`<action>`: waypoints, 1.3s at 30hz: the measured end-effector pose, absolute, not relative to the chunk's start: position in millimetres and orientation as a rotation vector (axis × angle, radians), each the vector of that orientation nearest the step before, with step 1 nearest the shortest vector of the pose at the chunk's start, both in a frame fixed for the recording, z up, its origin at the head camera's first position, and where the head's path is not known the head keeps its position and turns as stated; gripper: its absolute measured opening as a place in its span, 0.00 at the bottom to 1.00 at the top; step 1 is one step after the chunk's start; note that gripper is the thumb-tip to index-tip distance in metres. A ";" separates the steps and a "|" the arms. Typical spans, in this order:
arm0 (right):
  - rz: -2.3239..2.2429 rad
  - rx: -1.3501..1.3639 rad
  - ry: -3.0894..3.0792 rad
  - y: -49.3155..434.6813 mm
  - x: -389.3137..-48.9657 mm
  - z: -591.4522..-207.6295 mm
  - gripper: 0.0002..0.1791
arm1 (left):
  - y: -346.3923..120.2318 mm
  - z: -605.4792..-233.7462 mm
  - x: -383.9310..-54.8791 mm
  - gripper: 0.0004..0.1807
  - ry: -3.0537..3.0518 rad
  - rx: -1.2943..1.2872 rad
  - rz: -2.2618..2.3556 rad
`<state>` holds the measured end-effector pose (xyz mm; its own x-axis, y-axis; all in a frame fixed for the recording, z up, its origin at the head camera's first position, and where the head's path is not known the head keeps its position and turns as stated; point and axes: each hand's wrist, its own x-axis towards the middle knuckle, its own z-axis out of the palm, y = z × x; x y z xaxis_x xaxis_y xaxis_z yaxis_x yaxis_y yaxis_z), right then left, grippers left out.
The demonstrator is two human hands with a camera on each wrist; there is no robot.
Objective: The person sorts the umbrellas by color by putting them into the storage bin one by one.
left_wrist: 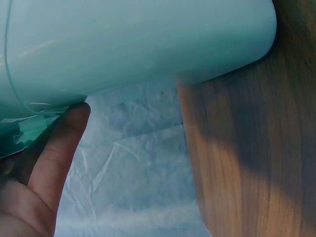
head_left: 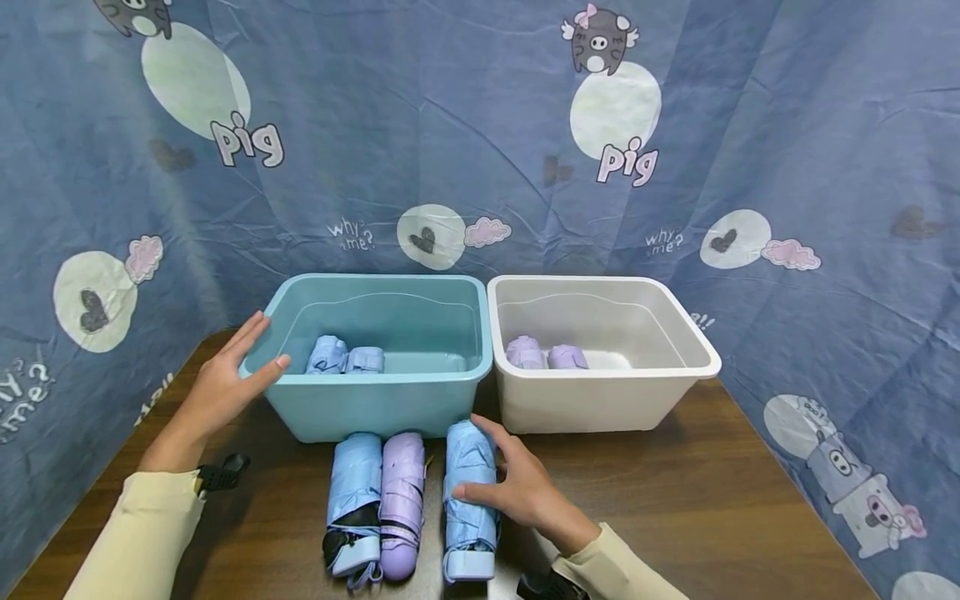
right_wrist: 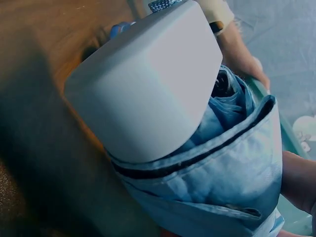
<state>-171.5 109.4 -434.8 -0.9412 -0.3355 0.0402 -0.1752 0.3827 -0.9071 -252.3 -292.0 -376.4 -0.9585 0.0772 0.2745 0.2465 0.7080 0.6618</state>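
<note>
My right hand (head_left: 521,483) holds a folded light-blue umbrella (head_left: 471,533), with the thumb across its top and the fingers near its far end. In the right wrist view the pale handle end (right_wrist: 148,84) of that umbrella fills the middle. My left hand (head_left: 225,383) rests at the left front corner of the teal bin (head_left: 375,408), fingers extended along the rim. A left finger (left_wrist: 61,148) touches the rim in the left wrist view. Left of the held umbrella, another blue umbrella (head_left: 356,479) and a purple umbrella (head_left: 402,500) lie side by side.
Two blue umbrellas (head_left: 327,354) stand inside the teal bin. Beside it, a white bin (head_left: 600,400) contains two purple umbrellas (head_left: 525,353). Both bins sit on a brown wooden table (head_left: 712,508), with a blue patterned cloth (head_left: 420,117) hanging behind.
</note>
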 end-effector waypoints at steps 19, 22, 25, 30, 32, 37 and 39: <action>-1.653 -0.472 2.359 113.2 -153.9 -403.7 0.45 | -296.8 -378.9 -249.1 0.44 -2.678 -0.238 -1.115; -1.647 -0.500 2.360 114.9 -149.2 -395.5 0.45 | -295.0 -378.8 -250.3 0.44 -2.679 -0.249 -1.109; -1.637 -0.540 2.381 116.6 -146.1 -385.1 0.45 | -293.6 -378.3 -252.8 0.44 -2.679 -0.248 -1.109; -1.663 -0.594 2.345 117.2 -143.1 -367.7 0.45 | -292.4 -378.3 -255.6 0.44 -2.678 -0.255 -1.111; -1.668 -0.613 2.329 116.6 -142.0 -361.4 0.46 | -292.7 -378.9 -255.7 0.44 -2.678 -0.258 -1.106; -1.663 -0.676 2.326 114.1 -141.4 -344.8 0.46 | -292.6 -379.4 -255.7 0.44 -2.678 -0.256 -1.105; -1.654 -0.695 2.339 113.1 -141.8 -337.9 0.46 | -292.3 -379.1 -255.4 0.44 -2.676 -0.257 -1.106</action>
<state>-141.8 113.1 -337.9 -0.8714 -0.4783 0.1093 -0.2624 0.2661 -0.9275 -255.4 -292.3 -379.1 -0.9573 0.0722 0.2800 0.2489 0.6989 0.6705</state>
